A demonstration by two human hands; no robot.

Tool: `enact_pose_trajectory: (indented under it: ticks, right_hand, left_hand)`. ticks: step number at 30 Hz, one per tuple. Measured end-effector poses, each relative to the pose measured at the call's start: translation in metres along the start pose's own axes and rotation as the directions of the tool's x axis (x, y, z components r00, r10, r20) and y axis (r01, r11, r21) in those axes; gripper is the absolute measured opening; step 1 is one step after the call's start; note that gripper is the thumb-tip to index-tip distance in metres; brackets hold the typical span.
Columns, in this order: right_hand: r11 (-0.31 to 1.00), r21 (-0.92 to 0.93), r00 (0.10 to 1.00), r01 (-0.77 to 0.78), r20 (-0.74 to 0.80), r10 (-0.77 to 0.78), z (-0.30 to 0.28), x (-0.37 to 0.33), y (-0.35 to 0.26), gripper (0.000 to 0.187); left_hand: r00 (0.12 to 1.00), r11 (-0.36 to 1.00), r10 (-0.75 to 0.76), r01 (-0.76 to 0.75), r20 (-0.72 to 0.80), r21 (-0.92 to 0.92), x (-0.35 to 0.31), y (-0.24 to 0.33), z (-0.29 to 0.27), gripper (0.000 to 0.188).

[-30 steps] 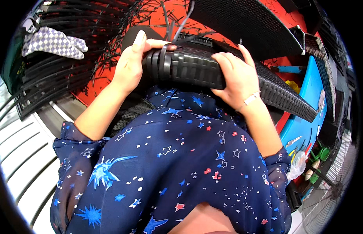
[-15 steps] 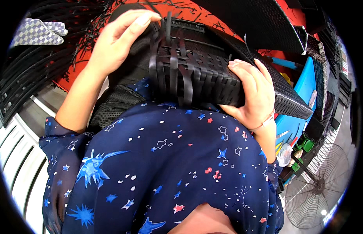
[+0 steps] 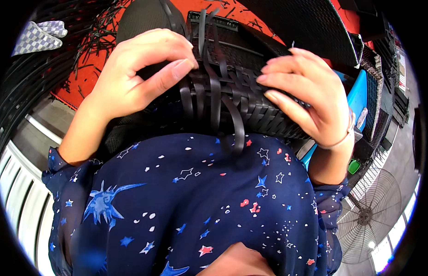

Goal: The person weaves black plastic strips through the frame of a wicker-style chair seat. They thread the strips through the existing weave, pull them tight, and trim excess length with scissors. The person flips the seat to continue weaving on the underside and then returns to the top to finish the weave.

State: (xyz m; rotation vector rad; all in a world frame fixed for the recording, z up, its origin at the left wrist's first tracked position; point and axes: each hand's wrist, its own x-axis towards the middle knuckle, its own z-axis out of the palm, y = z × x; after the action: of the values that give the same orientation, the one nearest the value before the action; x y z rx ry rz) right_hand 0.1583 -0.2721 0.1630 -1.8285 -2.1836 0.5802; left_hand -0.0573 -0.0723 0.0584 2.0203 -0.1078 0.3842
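A black woven rattan-style piece [image 3: 264,108] lies across my lap, its flat strips crossing over and under. Several loose black strips [image 3: 215,94] stick up and curl down from its left part. At that left edge, my left hand [image 3: 145,76] has its thumb and fingertips drawn together in a pinch on a black strip, mostly hidden by the fingers. My right hand [image 3: 313,94] is over the right part of the weave, fingers apart and slightly bent, gripping nothing. Whether its fingertips touch the strips is hard to tell.
Black strips pile up at the far left beside a checkered cloth item [image 3: 41,37]. Strip scraps lie on a red surface [image 3: 92,69]. A large black woven panel [image 3: 306,27] stands at the far right. A wire fan [image 3: 364,216] is at the lower right, white slats [image 3: 23,198] at the left.
My left hand has come down and right onto the strips. My right hand has let go of the woven piece's right end and lifted. The loose strips have shifted right.
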Motion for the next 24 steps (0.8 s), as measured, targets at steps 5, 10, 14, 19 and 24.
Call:
enact_pose_trajectory:
  ticks: [5,10,14,19,24]
  right_hand:
    - [0.998,0.034,0.997,0.048,0.065,-0.050,0.005,0.025,0.013,0.021]
    - [0.980,0.071,0.982,-0.189,-0.002,0.189,-0.007,-0.011,0.056,0.028]
    - [0.725,0.374,0.804,-0.578,0.107,0.585,-0.037,-0.115,0.130,0.031]
    - [0.298,-0.147,0.253,-0.943,0.263,0.931,-0.047,-0.238,0.216,0.061]
    - [0.201,-0.336,0.115,-0.920,0.259,0.959,0.001,-0.271,0.234,0.075]
  left_hand:
    - [0.990,0.990,-0.135,0.137,0.048,-0.036,0.004,0.006,0.003,0.019]
    - [0.979,0.978,-0.204,0.203,-0.015,-0.056,-0.001,-0.004,0.010,0.028]
    - [0.911,0.919,-0.363,0.315,-0.198,-0.235,0.004,0.000,0.031,0.031]
    - [0.899,0.850,-0.437,0.428,0.041,-0.306,0.034,0.003,0.032,0.030]
    - [0.734,0.900,-0.369,0.436,0.571,0.020,0.096,-0.021,0.022,0.038]
